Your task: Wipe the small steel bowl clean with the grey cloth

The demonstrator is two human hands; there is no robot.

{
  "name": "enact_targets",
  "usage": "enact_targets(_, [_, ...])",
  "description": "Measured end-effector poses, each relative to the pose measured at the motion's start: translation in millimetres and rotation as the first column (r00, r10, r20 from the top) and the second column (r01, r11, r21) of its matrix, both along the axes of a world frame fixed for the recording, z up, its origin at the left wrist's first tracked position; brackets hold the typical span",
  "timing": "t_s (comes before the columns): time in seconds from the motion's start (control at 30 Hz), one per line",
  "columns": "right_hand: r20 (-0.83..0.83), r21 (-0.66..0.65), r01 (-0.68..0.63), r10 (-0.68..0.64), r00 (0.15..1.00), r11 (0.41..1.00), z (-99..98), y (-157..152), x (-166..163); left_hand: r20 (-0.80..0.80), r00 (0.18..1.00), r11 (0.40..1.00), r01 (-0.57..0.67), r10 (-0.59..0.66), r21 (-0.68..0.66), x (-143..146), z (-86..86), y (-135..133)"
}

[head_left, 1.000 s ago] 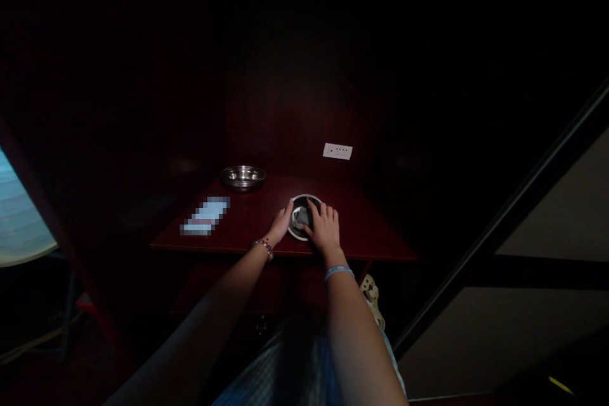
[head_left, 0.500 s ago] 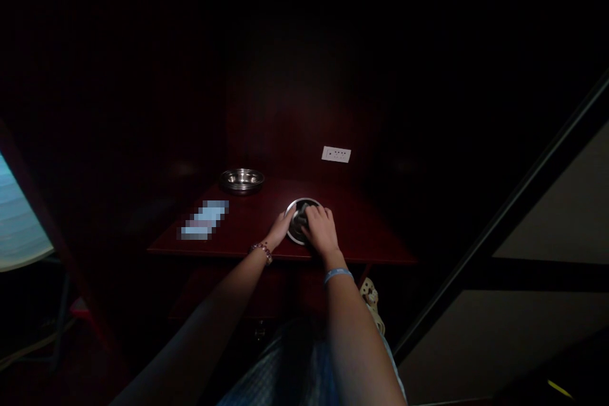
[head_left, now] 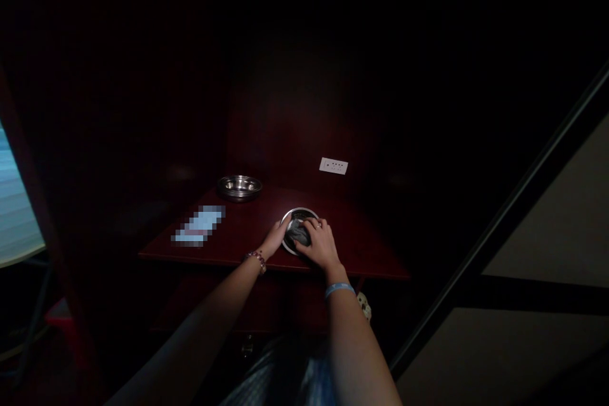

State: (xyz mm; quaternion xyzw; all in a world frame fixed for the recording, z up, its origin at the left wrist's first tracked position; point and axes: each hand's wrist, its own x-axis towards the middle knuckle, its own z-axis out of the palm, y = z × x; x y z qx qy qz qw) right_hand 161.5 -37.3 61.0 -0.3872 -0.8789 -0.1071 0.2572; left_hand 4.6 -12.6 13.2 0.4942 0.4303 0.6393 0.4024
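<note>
A round metal bowl [head_left: 299,210] with a bright rim and dark inside is at the front of the dark red desk [head_left: 252,228]. My left hand [head_left: 273,240] grips the bowl's left rim, with the thumb over the edge. Inside the bowl, my right hand [head_left: 324,243] has its bent fingers closed on a crumpled grey cloth [head_left: 299,233]. Part of the cloth is hidden under those fingers.
Shiny metal bowls [head_left: 240,188], seemingly stacked, stand at the desk's back left. In front of them lies a pixelated pale blue rectangle [head_left: 198,226]. A white socket plate [head_left: 333,166] is on the back wall. Dark panels flank the desk.
My right hand has shifted on the cloth within the bowl, and more of the cloth shows. My left hand keeps the rim. The whole view has moved slightly.
</note>
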Motion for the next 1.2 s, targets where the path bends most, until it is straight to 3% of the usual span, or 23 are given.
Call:
enact_targets(0.2, [-0.038,-0.064,-0.022,0.02,0.999,0.998,-3.0,-2,-2,-0.002,1.0,1.0,0.0,0.0,-0.032,-1,-1.6,2])
enact_targets(0.57, [0.08,-0.124,0.028,-0.019,0.997,0.992,-1.4,-3,-21,0.004,1.0,0.999,-0.024,0.024,-0.044,0,2.0,-3])
enact_targets(0.67, [-0.027,-0.136,0.005,-0.009,1.0,0.991,2.2,-5,-20,0.018,1.0,0.998,-0.023,0.025,-0.066,0,0.5,-2])
enact_targets(0.77, [-0.243,-0.141,-0.032,-0.003,0.97,0.99,3.6,-3,-14,0.054,0.999,0.997,0.006,-0.002,-0.083,0,0.3,-2])
enact_targets(0.87, [-0.498,-0.13,-0.08,0.005,0.867,0.988,2.2,3,-5,0.071,0.997,0.997,0.021,-0.016,-0.078,1,1.8,-3])
enact_targets(1.0, [-0.804,-0.173,-0.124,-0.067,0.59,0.977,1.4,10,-1,0.057,0.998,0.997,0.023,-0.018,-0.078,1,3.3,-3])
enact_targets(1.1, [-0.915,-0.234,-0.263,-0.12,0.384,0.936,4.5,12,-5,0.055,0.998,0.997,0.021,-0.017,-0.069,0,2.0,-1])
enact_targets(1.2, [-0.936,-0.289,-0.357,-0.184,0.3,0.888,7.4,12,-11,0.053,0.998,1.0,-0.012,0.013,-0.027,-1,-0.5,1])
